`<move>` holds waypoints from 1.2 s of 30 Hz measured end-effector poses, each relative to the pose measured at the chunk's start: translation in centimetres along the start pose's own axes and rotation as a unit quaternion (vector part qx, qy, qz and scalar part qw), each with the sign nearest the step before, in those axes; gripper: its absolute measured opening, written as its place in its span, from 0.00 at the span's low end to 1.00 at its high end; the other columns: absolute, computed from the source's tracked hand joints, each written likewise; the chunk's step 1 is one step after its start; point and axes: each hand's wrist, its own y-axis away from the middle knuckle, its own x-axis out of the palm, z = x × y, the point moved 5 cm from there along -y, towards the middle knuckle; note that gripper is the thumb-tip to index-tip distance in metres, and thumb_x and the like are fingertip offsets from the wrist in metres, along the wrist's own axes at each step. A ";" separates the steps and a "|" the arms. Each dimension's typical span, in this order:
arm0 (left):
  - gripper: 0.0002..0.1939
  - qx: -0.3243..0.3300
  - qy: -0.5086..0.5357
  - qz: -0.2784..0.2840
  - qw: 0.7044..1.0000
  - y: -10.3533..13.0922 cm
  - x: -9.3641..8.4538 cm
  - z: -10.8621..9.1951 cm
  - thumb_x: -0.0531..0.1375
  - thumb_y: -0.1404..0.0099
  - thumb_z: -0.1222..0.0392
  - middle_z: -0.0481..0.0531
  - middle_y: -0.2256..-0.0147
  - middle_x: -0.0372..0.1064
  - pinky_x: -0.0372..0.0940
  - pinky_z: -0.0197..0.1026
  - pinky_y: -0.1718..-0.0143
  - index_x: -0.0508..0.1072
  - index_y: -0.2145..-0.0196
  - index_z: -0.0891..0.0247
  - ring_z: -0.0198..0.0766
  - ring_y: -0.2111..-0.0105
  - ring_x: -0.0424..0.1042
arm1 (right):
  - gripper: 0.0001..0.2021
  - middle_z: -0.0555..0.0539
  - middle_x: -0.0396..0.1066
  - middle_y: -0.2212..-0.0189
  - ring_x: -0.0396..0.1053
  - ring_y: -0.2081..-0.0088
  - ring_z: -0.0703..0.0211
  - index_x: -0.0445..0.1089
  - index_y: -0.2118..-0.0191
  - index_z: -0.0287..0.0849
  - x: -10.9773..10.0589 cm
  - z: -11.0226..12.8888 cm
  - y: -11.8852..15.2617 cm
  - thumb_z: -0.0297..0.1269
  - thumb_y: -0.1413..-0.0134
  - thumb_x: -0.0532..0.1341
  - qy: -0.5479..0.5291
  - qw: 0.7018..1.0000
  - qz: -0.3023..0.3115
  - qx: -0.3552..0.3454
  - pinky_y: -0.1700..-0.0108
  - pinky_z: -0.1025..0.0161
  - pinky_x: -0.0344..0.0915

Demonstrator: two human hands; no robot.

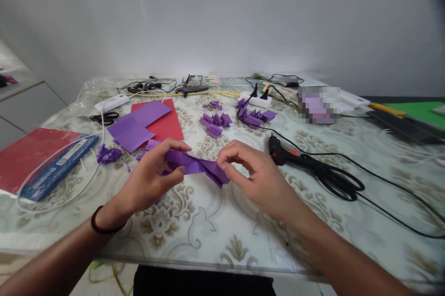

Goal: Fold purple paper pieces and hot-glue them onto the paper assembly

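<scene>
A folded strip of purple paper [194,165] stretches between my two hands, just above the table near its middle. My left hand [158,171] holds its left end, thumb and fingers around the paper. At the right end, my right hand [245,166] pinches the paper between thumb and fingertips, where the folds overlap and a corner points down. Beyond the hands lie several pleated purple paper pieces [215,121], with more folded purple pieces [253,116] to their right. Flat purple sheets [139,124] rest on a red sheet [170,117] at the left.
A hot glue gun [281,151] with a coiled black cord lies at the right. Scissors [104,117], crumpled purple paper [108,153] and a blue-edged red pad [59,166] are at the left. A white power strip [256,99] stands near the wall.
</scene>
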 end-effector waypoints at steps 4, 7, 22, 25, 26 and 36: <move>0.21 0.139 -0.177 -0.040 0.974 0.4 -0.3 -1.9 0.62 0.34 0.72 0.56 0.47 0.72 0.68 0.49 0.41 0.74 0.45 0.59 0.47 0.44 0.72 | 0.11 0.50 0.71 0.63 0.69 0.62 0.61 0.75 0.63 0.45 -0.1 -1.1 -0.1 0.27 0.30 0.56 -0.046 0.998 0.040 0.036 0.63 0.63 0.63; 0.19 0.174 -0.220 -0.009 0.960 0.5 0.0 -2.6 0.65 0.32 0.69 0.60 0.38 0.62 0.65 0.52 0.34 0.75 0.46 0.58 0.52 0.34 0.63 | 0.11 0.49 0.71 0.62 0.69 0.63 0.60 0.75 0.61 0.46 -0.2 -1.7 -0.1 0.29 0.30 0.56 -0.075 0.994 0.044 0.065 0.62 0.62 0.63; 0.08 0.238 -0.132 -0.035 0.962 0.6 -1.1 -2.8 0.68 0.30 0.69 0.52 0.54 0.66 0.68 0.43 0.49 0.81 0.58 0.57 0.40 0.51 0.69 | 0.19 0.48 0.78 0.54 0.74 0.54 0.57 0.80 0.52 0.49 -0.7 -1.2 0.3 0.23 0.38 0.57 -0.274 0.951 0.129 0.066 0.53 0.62 0.68; 0.07 0.244 -0.092 -0.044 0.964 0.7 -1.2 -2.9 0.68 0.30 0.68 0.52 0.56 0.69 0.68 0.43 0.52 0.80 0.58 0.57 0.40 0.54 0.71 | 0.18 0.50 0.79 0.54 0.76 0.52 0.60 0.81 0.53 0.50 -0.7 -0.8 0.4 0.21 0.39 0.61 -0.247 0.960 0.121 0.046 0.48 0.64 0.69; 0.07 0.244 -0.084 -0.048 0.965 0.8 -1.2 -2.9 0.67 0.30 0.69 0.52 0.56 0.70 0.69 0.43 0.53 0.80 0.58 0.58 0.40 0.54 0.71 | 0.17 0.50 0.80 0.54 0.76 0.52 0.61 0.81 0.53 0.50 -0.6 -0.7 0.3 0.20 0.40 0.63 -0.242 0.962 0.117 0.037 0.47 0.64 0.70; 0.01 0.164 -0.074 -0.054 0.982 1.0 -1.0 -2.7 0.70 0.30 0.59 0.49 0.63 0.82 0.75 0.48 0.56 0.82 0.61 0.53 0.43 0.61 0.80 | 0.03 0.46 0.82 0.59 0.80 0.57 0.57 0.82 0.59 0.47 -0.2 -0.7 0.2 0.36 0.39 0.73 -0.232 0.973 0.003 0.010 0.51 0.60 0.76</move>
